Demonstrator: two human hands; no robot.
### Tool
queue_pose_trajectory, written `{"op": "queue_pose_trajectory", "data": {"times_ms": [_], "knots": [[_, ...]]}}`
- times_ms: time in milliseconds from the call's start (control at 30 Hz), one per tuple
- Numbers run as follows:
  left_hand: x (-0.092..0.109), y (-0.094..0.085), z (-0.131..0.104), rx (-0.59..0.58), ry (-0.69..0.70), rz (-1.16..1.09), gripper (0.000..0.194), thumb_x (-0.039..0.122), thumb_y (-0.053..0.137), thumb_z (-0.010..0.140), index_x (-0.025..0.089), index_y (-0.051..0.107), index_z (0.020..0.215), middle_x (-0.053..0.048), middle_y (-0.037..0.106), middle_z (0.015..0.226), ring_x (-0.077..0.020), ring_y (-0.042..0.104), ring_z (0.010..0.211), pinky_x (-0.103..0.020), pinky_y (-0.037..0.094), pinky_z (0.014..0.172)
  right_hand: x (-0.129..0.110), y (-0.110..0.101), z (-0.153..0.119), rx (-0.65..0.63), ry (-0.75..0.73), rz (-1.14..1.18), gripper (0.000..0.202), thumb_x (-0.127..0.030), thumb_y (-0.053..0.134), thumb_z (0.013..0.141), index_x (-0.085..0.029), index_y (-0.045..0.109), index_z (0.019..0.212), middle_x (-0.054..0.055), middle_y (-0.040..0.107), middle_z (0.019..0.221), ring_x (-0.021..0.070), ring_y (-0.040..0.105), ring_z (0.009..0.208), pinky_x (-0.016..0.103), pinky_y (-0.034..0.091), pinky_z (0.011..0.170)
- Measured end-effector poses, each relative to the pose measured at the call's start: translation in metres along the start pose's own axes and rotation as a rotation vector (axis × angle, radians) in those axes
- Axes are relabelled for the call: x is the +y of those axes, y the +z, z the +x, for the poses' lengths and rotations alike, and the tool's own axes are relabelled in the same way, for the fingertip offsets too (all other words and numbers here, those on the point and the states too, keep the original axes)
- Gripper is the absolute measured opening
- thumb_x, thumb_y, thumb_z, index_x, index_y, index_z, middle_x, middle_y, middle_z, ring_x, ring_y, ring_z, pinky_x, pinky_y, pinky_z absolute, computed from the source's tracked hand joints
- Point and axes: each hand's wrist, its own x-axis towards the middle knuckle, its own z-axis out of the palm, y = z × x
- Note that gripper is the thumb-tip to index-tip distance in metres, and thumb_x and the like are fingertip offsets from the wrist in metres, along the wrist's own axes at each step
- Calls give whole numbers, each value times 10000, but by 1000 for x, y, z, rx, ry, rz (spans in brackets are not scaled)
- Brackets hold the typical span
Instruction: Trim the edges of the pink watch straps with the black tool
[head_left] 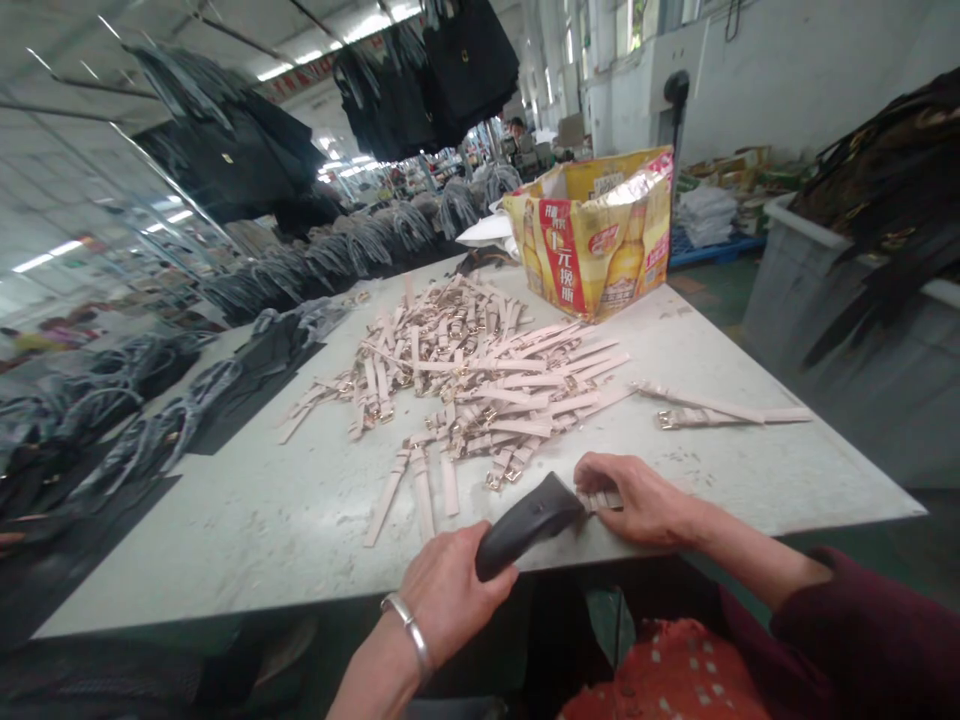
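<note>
My left hand (457, 590), with a silver bangle at the wrist, is wrapped round a black handheld tool (529, 525) near the table's front edge. The tool's far end points right and meets a pale pink buckled strap (598, 500). That strap is pinched in my right hand (634, 495), whose fingers partly hide it. Beyond both hands lies a large heap of similar pale pink straps (480, 370) with metal buckles. Two more straps (712, 412) lie apart to the right of the heap.
The pale table (262, 540) carries a yellow cardboard box (600, 240) at its back right. Dark pieces with grey handles (202, 400) line the left side. Grey bins (817, 290) stand to the right. Black bags (465, 65) hang above.
</note>
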Motion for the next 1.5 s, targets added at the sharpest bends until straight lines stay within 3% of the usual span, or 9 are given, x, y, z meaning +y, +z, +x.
{"op": "queue_pose_trajectory", "data": {"times_ms": [133,300,433,533,667,833,1100,1367,1500], "knots": [[-4,0,-7,47,-82,7,230,399,481,764,209,600,817,-26,643,685,-150,591,621,-215,350,552,-1,-1,-1,-6,-21,-26,352,-34,485,599,-172,527,921,9,571,819,122,506,706,229,401,652],[3,-2,-16,24,-48,59,255,442,482,769,220,593,826,-31,650,720,-163,609,658,-221,368,566,-9,-8,-3,-27,-88,-212,251,-61,532,661,-180,604,870,48,596,819,183,510,814,309,384,765],[18,-2,-18,20,-23,145,274,457,480,773,238,588,896,-38,661,756,-191,632,706,-246,394,595,-7,-9,-9,-10,1,-217,387,-114,595,668,-219,625,1039,52,646,862,220,544,884,347,384,820],[29,-1,-18,19,14,188,248,445,472,778,257,577,903,-30,670,758,-216,647,736,-272,419,619,0,-3,-15,24,78,-43,545,-152,579,697,-220,522,1234,46,664,926,198,592,848,307,438,777],[38,-1,-13,20,54,199,212,426,452,782,269,572,860,-25,681,751,-240,659,737,-306,441,628,8,-4,-19,8,46,105,778,-104,547,676,-221,294,1402,38,658,1011,185,611,892,300,466,809],[36,-11,-7,-35,47,195,217,418,452,767,262,588,832,-32,686,754,-242,662,735,-303,451,617,10,-13,-20,-27,-2,95,816,-72,542,675,-226,250,1421,37,643,988,169,599,882,305,469,826],[38,-30,-8,-122,-6,275,245,397,453,752,236,618,837,-66,693,774,-264,665,779,-339,471,667,11,-9,-23,4,-19,70,787,-53,556,679,-234,301,1400,33,625,1008,157,591,895,293,460,838],[50,-22,1,-62,39,261,245,417,461,740,245,615,822,-61,691,780,-267,660,767,-339,461,652,13,-11,-23,1,-25,83,821,-47,543,656,-228,277,1411,31,626,1003,162,589,892,293,466,832],[44,-15,4,-26,16,196,256,433,468,746,243,615,835,-48,683,777,-222,646,741,-282,424,618,10,-12,-21,20,-51,85,760,-90,561,687,-197,308,1395,50,626,1024,168,594,889,302,472,835]]}}
